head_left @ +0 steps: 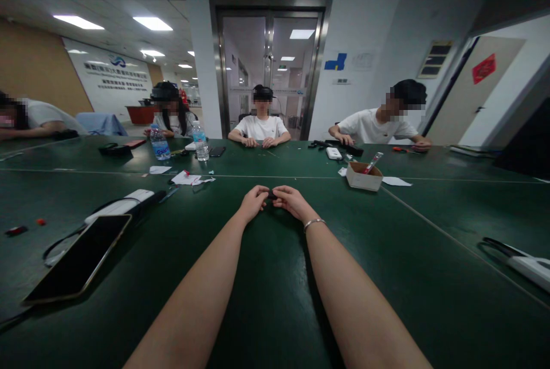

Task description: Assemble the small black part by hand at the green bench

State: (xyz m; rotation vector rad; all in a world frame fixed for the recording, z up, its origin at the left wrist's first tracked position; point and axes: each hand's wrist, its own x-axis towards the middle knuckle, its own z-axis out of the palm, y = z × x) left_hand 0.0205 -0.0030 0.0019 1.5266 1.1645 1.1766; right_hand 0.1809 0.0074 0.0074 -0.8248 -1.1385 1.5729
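Note:
Both my hands meet over the dark green table, straight ahead of me. Between the fingertips sits a small dark object, mostly covered by the fingers, so its kind is unclear. My left hand is closed in a pinch at its left side. From the right, my right hand pinches it too, with fingers curled. A silver bracelet circles my right wrist.
A smartphone lies at left beside a white device with a dark strap. Two water bottles and paper scraps are farther back. A small cardboard box stands right of my hands. Several people sit across the table.

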